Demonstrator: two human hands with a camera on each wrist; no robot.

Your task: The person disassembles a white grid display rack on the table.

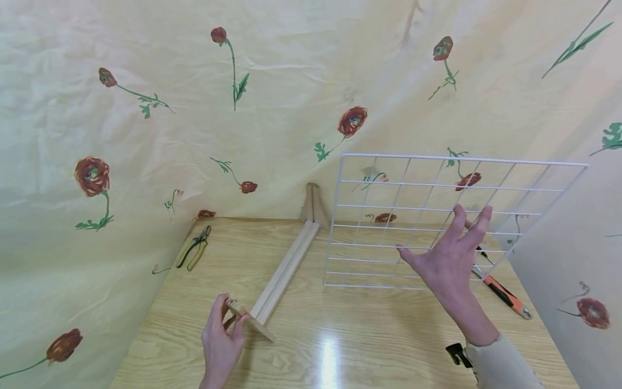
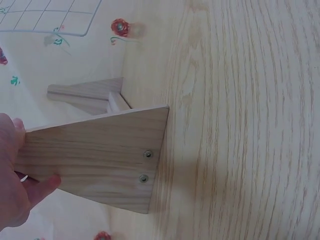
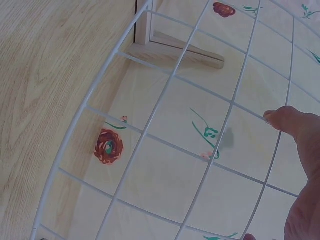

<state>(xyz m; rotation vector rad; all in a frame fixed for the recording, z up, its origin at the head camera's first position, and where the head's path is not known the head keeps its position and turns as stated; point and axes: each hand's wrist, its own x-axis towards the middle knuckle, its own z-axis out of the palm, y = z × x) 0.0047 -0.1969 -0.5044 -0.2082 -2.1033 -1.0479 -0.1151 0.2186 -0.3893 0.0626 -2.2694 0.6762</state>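
On the table, a wooden stand has a grooved bar (image 1: 286, 273) running between two tapered upright end pieces. My left hand (image 1: 223, 337) grips the top of the near end piece (image 2: 95, 160), thumb on one side and fingers on the other. Two metal fasteners show low on that piece's outer face. The far end piece (image 1: 313, 202) stands close to the back wall. With spread fingers, my right hand (image 1: 449, 262) holds a white wire grid panel (image 1: 369, 206) tilted to the right of the stand. In the right wrist view, the thumb touches one wire.
Pliers with yellow handles (image 1: 193, 249) lie at the table's left. Partly behind the grid at right is a tool with an orange and black handle (image 1: 505, 296). Flower-patterned cloth (image 1: 282, 81) covers the walls around the table. A black clip (image 1: 458, 355) is beside the right sleeve.
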